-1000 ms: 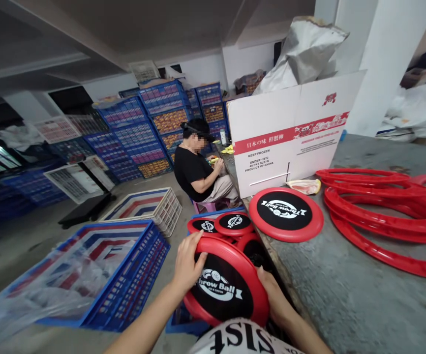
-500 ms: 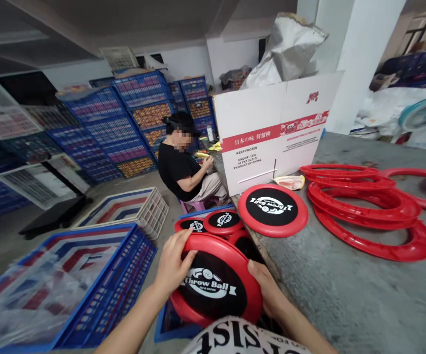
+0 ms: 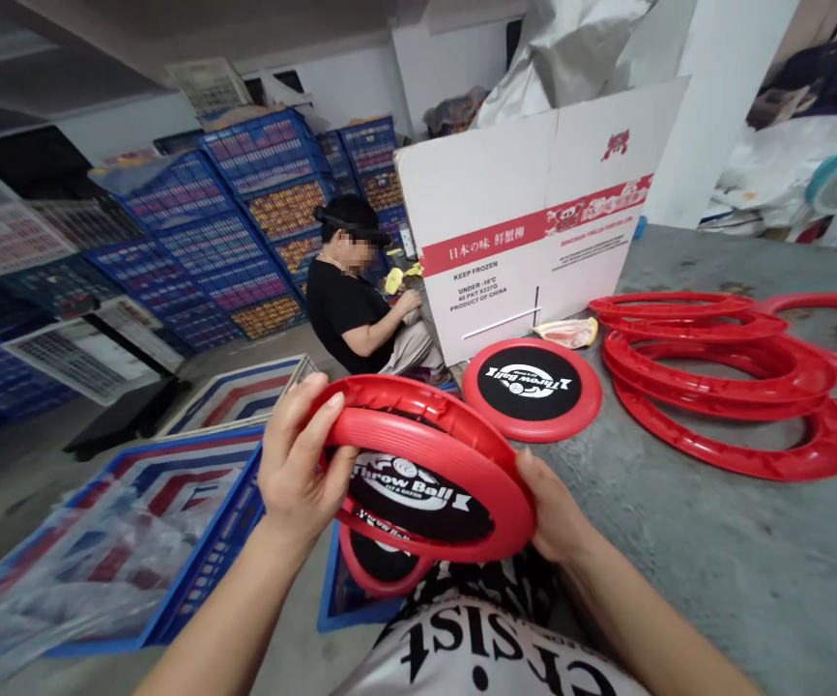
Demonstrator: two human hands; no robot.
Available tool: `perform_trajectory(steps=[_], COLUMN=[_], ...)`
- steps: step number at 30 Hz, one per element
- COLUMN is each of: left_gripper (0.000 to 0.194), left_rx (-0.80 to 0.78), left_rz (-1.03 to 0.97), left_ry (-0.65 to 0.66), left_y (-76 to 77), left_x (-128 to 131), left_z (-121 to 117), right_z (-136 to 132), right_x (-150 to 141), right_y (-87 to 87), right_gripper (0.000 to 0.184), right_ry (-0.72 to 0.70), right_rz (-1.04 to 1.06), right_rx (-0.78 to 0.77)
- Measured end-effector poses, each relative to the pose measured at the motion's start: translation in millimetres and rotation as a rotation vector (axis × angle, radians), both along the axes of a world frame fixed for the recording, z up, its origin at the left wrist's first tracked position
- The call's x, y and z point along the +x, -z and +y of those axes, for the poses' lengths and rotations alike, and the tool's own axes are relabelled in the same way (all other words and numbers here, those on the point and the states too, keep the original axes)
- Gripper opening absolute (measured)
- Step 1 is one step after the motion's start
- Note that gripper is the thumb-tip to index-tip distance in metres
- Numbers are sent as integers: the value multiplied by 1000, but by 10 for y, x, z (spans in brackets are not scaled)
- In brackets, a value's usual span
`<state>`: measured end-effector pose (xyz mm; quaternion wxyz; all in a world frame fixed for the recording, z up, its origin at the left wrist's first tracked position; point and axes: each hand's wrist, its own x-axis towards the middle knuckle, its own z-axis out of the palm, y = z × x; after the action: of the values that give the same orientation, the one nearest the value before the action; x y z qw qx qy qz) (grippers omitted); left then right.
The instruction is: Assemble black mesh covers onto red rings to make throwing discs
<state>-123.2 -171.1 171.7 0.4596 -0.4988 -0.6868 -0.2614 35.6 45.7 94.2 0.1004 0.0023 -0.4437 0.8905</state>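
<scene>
Both my hands hold a red disc [image 3: 418,493] with a black centre and white "Throw Ball" lettering, tilted above my lap. My left hand [image 3: 299,454] grips its left edge, thumb in front and fingers over the top. At its right edge, my right hand [image 3: 553,507] is closed round the rim. Behind the front rim shows a second red rim [image 3: 418,394] with a ribbed inner side and a gap between; whether the two are joined I cannot tell. Below lies another such disc [image 3: 382,570], partly hidden, at a blue crate [image 3: 331,614].
A matching disc [image 3: 533,387] lies flat on the grey table [image 3: 694,541], beside several stacked red rings [image 3: 715,387]. Behind stands a white carton [image 3: 491,213]. A seated co-worker [image 3: 353,309] is beyond. A lined blue crate [image 3: 237,512] stands at left, with stacked crates [image 3: 208,232] farther back.
The held disc has risen and tilted, so its second rim now shows above the front one. My left hand has moved left and up with it. The view has shifted slightly.
</scene>
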Motion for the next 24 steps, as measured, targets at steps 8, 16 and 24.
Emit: perform_trajectory(steps=[8,16,24], left_gripper=[60,51,44], left_rx=[26,-116,-201], left_rz=[19,26,-49], left_ry=[126,147,109], left_y=[62,-72,-216], left_x=[153,171,29], left_z=[27,-115,-194], right_z=[239,306,314], right_x=[39,9,-27], right_y=[-21,54,124], right_gripper=[60,61,58], right_ry=[175,209,271], right_rz=[-144,-201,-129], right_rx=[10,-20,87])
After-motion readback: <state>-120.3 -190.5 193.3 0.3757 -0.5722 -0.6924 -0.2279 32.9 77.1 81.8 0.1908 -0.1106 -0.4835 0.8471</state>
